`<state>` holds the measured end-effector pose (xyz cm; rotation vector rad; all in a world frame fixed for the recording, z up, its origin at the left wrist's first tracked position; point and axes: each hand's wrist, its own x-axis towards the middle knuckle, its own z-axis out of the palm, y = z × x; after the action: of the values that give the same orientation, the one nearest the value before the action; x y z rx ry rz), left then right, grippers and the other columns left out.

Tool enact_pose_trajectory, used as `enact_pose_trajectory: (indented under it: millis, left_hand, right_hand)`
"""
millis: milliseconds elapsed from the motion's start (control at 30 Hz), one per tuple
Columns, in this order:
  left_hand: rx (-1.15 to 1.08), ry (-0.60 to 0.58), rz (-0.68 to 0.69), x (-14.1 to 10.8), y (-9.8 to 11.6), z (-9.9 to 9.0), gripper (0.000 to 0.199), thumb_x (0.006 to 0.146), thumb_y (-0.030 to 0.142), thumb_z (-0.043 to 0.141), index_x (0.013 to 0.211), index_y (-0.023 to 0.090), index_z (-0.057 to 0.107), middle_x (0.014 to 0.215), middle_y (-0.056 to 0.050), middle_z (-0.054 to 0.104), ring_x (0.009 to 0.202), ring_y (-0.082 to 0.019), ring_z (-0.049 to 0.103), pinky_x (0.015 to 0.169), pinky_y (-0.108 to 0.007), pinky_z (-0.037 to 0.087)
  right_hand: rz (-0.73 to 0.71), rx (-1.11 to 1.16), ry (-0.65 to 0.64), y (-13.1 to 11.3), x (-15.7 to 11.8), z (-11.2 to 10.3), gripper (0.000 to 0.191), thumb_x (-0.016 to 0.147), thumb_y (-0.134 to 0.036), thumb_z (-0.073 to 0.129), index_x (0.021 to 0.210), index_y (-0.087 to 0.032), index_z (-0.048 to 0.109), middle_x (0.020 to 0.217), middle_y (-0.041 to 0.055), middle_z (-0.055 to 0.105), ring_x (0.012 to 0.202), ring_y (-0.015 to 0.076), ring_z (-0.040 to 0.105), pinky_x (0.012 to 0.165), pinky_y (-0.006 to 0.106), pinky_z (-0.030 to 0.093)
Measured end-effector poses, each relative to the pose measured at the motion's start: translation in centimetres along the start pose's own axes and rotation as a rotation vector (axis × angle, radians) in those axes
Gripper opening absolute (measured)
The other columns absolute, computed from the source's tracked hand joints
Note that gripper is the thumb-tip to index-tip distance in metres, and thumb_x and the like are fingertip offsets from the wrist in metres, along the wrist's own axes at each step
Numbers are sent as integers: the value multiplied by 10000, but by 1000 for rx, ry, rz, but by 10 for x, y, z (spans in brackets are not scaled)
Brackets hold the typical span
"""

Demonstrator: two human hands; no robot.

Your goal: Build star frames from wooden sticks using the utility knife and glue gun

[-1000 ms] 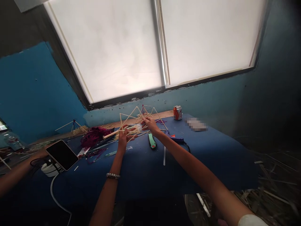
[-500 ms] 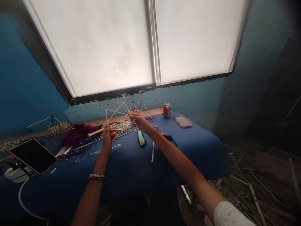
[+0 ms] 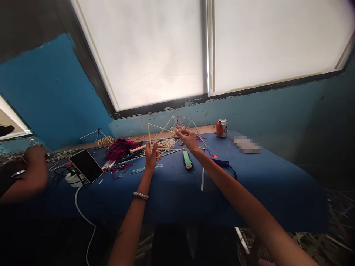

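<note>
Head-worn view facing forward, down onto left hand (image 3: 151,157), right hand (image 3: 189,140)

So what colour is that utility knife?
The utility knife is mint green with a dark stripe, best in the head view.

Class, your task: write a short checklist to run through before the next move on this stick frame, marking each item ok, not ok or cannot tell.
1. Left hand pinches the stick frame: ok.
2. Right hand is at the frame's upper side: ok.
3. Joints of the frame are firm: cannot tell, too small to see.
4. Green cutter lies on the blue cloth, apart from both hands: ok.
5. Orange can stands upright, apart from the frame: ok.
6. Co-worker's hand at far left is apart from the frame: ok.
</note>
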<state>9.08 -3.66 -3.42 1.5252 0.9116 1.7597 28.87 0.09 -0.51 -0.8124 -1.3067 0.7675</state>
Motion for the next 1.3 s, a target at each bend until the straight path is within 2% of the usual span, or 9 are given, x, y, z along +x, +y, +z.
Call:
enact_pose_trajectory:
  millis: [167, 400, 600, 767, 900, 1000, 1100, 1200, 1300]
  left_hand:
    - [24, -9, 27, -1, 4, 0, 445, 874, 626, 605, 953, 242, 395, 818, 15, 747, 322, -34, 338, 348, -176, 390]
    - [66, -15, -27, -2, 3, 0, 494, 805, 596, 691, 954, 245, 377, 820, 10, 743, 338, -37, 390, 326, -167, 373]
    - [67, -83, -13, -4, 2, -2, 479, 812, 553, 710, 985, 242, 390, 892, -5, 747, 352, -30, 394, 348, -179, 397]
    - [117, -135, -20, -10, 5, 5, 497, 782, 532, 756, 1033, 222, 460, 899, -23, 749, 380, -48, 447, 352, -190, 395]
    - [38, -97, -2, -5, 4, 4, 440, 847, 596, 655, 999, 208, 515, 831, -17, 742, 344, -39, 366, 362, -214, 422]
    - [-69, 43, 23, 2, 3, -3, 480, 834, 654, 636, 970, 214, 499, 776, -4, 726, 348, -47, 379, 353, -205, 405]
    - [-171, 199, 44, 7, 4, -9, 538, 805, 699, 638, 989, 223, 469, 764, 15, 715, 346, -42, 375, 368, -199, 411]
    - [-198, 225, 39, 7, 7, -12, 542, 820, 699, 627, 1021, 224, 460, 796, 17, 718, 350, -35, 374, 391, -199, 422]
    - [-185, 218, 30, 6, 8, -14, 526, 844, 698, 591, 1020, 218, 468, 796, 13, 720, 343, -37, 367, 390, -206, 419]
  right_hand:
    - [-139, -121, 69, 3, 3, -1, 466, 723, -620, 708, 713, -158, 646, 696, 51, 639, 614, 153, 536, 564, 276, 414]
    - [-2, 77, 11, 2, 3, 0, 610, 768, -718, 614, 920, -143, 747, 675, 20, 593, 531, 127, 471, 457, 254, 399]
    - [217, 225, 31, -3, 1, 0, 447, 810, -579, 702, 974, -168, 764, 1008, 94, 683, 797, 179, 647, 512, 221, 527]
    - [254, 368, 25, -6, 7, -1, 379, 824, -518, 735, 927, -153, 738, 989, 113, 660, 820, 174, 651, 575, 239, 581]
    - [208, 414, -63, -11, 6, -1, 337, 835, -478, 749, 970, -170, 737, 1057, 117, 670, 869, 175, 665, 658, 251, 603]
    - [239, 396, -124, -17, 1, -3, 355, 858, -490, 726, 1044, -188, 705, 1140, 121, 672, 802, 157, 671, 640, 259, 604]
    - [286, 282, -368, -19, -6, -4, 445, 855, -562, 705, 1105, -195, 681, 1125, 129, 699, 755, 170, 692, 570, 266, 591]
    - [255, 136, -641, -16, -11, -2, 471, 837, -572, 713, 1059, -157, 701, 873, 93, 730, 592, 137, 644, 464, 221, 509]
    - [155, 117, -631, -10, -9, -1, 474, 845, -550, 690, 1062, -128, 688, 569, -35, 575, 422, 79, 467, 381, 188, 373]
